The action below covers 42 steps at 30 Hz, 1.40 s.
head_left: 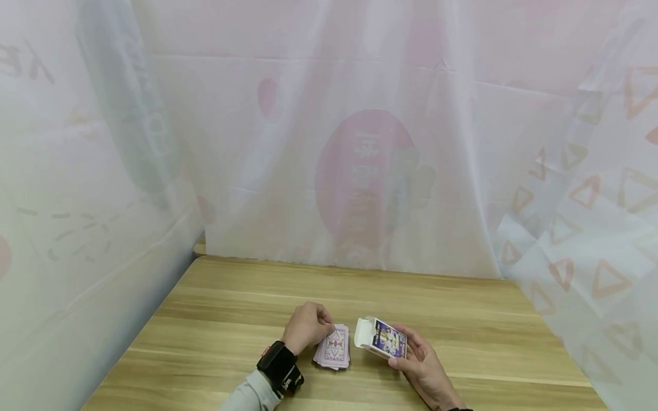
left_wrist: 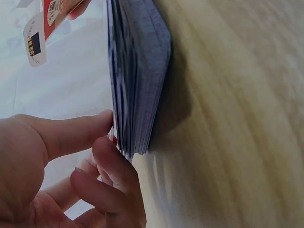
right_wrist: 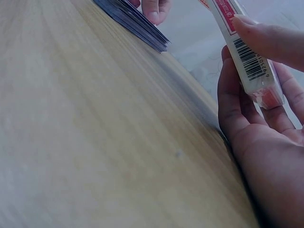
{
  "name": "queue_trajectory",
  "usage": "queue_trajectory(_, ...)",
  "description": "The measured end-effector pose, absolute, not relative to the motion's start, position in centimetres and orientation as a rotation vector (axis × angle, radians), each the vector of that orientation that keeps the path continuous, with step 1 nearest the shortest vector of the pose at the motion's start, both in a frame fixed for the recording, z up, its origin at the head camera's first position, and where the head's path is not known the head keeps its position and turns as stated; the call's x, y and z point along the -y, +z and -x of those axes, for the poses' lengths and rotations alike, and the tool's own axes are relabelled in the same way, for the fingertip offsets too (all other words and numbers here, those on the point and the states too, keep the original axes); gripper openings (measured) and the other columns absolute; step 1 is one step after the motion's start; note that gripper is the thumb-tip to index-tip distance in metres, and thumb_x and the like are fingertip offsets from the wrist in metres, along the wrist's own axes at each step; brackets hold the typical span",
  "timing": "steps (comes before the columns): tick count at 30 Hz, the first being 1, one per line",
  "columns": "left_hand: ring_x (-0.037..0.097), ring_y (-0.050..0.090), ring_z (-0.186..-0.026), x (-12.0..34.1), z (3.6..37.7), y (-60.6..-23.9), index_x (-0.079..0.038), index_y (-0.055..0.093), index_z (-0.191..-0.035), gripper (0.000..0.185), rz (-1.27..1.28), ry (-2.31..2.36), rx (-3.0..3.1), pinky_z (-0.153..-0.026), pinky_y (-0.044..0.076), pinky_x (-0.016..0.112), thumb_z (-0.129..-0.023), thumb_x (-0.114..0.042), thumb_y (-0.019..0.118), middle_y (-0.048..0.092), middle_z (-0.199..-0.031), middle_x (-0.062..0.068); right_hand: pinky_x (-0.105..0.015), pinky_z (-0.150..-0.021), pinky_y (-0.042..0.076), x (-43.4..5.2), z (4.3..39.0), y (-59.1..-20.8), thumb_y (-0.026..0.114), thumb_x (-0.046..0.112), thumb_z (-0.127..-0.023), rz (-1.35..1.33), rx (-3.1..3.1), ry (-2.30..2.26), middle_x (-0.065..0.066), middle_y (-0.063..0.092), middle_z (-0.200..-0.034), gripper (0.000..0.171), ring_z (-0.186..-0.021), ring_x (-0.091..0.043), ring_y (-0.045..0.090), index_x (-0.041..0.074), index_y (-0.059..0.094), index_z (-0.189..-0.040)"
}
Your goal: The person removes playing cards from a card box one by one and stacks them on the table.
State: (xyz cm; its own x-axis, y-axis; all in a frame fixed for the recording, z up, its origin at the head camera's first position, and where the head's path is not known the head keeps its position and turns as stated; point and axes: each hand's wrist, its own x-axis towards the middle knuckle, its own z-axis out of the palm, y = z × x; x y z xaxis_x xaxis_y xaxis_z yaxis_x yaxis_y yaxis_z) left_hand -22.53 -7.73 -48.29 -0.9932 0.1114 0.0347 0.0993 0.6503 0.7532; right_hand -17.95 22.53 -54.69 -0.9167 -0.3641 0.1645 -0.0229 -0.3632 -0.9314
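A stack of playing cards (head_left: 336, 347) lies face down on the wooden table, its edges slightly uneven. My left hand (head_left: 307, 326) is at the stack's far left corner. In the left wrist view, the thumb and index finger pinch the edge of the top of the stack (left_wrist: 137, 71); how many cards they hold cannot be made out. To the right, my right hand (head_left: 422, 365) grips a card box (head_left: 390, 339) with a purple printed face, thumb on one side and fingers around the other. The box's white flap (head_left: 364, 332) stands open toward the stack. A barcode (right_wrist: 249, 59) shows on its side.
The wood-grain table (head_left: 231, 319) spreads around both hands. Pale printed sheets (head_left: 370, 171) hang behind it and along both sides. A black device (head_left: 281, 366) is strapped to the left wrist.
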Motion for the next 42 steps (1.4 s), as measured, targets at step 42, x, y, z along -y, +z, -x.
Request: queue_trajectory(42, 0.018, 0.068, -0.083, 4.4, 20.7, -46.1, -0.004, 0.073, -0.11, 0.02, -0.411, 1.681, -2.23, -0.074, 0.063, 0.042, -0.1, -0.022, 0.074, 0.072, -0.101, 0.006, -0.034, -0.114, 0.049, -23.7, 20.0, -51.2, 0.06, -0.016, -0.094, 0.777, -1.651, -2.008, -0.035, 0.004, -0.172, 0.091, -0.145, -0.018, 0.053, -0.01, 0.004, -0.164)
